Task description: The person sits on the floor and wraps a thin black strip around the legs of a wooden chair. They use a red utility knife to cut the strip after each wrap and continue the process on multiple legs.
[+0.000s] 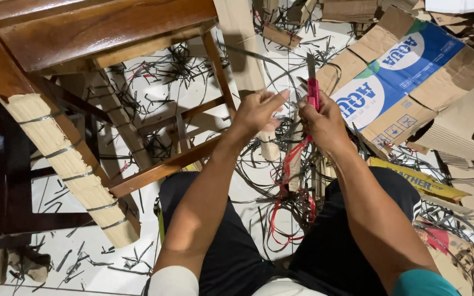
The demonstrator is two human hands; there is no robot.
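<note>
White tile floor littered with black strap offcuts, flattened cardboard box far right. Right hand clamped on red utility knife, blade up. Left hand pinching strap near blade. Keep fingers clear, cut away from body.

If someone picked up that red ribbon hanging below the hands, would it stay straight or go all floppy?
Probably floppy: the red ribbon already droops in loose loops under the right hand. It looks thin and flat, so it is likely very light. It may snag, since it lies among tangled dark strips on the floor.
</note>
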